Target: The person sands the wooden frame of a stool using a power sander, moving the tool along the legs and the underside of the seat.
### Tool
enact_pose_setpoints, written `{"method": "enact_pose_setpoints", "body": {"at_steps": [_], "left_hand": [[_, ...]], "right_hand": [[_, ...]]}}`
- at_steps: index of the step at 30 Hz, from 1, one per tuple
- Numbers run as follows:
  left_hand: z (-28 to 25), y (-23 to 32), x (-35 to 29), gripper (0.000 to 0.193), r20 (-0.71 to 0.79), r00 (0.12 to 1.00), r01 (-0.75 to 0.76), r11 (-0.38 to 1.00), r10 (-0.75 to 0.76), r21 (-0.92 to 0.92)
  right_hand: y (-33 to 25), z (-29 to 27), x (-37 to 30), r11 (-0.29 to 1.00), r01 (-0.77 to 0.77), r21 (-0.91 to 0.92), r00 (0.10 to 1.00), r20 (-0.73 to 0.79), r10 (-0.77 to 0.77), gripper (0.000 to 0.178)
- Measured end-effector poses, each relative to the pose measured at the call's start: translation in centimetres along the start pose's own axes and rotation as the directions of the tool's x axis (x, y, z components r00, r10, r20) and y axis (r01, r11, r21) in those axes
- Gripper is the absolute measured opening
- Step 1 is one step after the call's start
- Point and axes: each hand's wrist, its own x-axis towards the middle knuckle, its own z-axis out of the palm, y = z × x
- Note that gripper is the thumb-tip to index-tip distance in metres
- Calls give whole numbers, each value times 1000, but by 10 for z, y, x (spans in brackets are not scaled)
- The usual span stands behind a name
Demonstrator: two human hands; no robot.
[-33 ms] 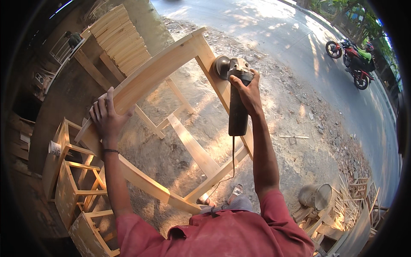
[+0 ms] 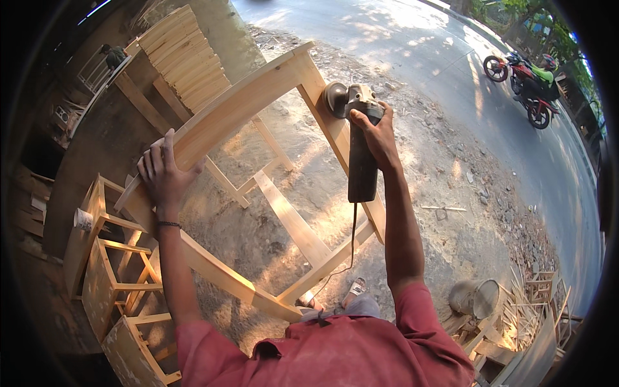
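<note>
A bare wooden frame [image 2: 235, 100], perhaps part of a chair, stands in front of me, with a broad curved board along its far left side. My left hand [image 2: 165, 173] is wrapped over the left end of that curved board, thumb on the near side and fingers over the outer edge. An angle grinder [image 2: 363, 158] with a black body is gripped near its head by my right hand [image 2: 376, 132]. Its round disc [image 2: 335, 99] lies against the outer side of the frame's right rail, or very close to it. From the grinder's lower end a cord hangs toward my feet.
Small wooden stools or frames [image 2: 122, 287] stand at the left, with a white cup [image 2: 83, 220] on one. Stacked boards [image 2: 184, 58] lie at the far left. A bucket [image 2: 474, 298] and wood scraps [image 2: 525, 316] sit at the lower right. A red motorbike [image 2: 525, 87] is on the road.
</note>
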Motion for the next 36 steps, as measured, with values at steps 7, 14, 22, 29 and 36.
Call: {"method": "enact_pose_setpoints", "body": {"at_steps": [7,14,22,29,36], "left_hand": [[-11,4,1,85,-14,999,32,999,-32,-9],[0,3,1,86,-31,999,18,1000,-18,15],[22,-15,12,85,-30,999,11,999,-10,31],[56,-53,23,89,6,1000,-18,994,18,108],[89,-75,33,88,31,999,-34,994,31,102]], "right_hand": [[-32,-1,72,994,-53,91,967,254,28,95],[-51,-23,96,995,-97,6,875,478,82,100],[17,-47,52,982,-186,22,910,381,163,91],[129,-136,-51,864,-497,76,790,451,415,67],[254,-233,-155,700,-714,28,676,292,677,48]]}}
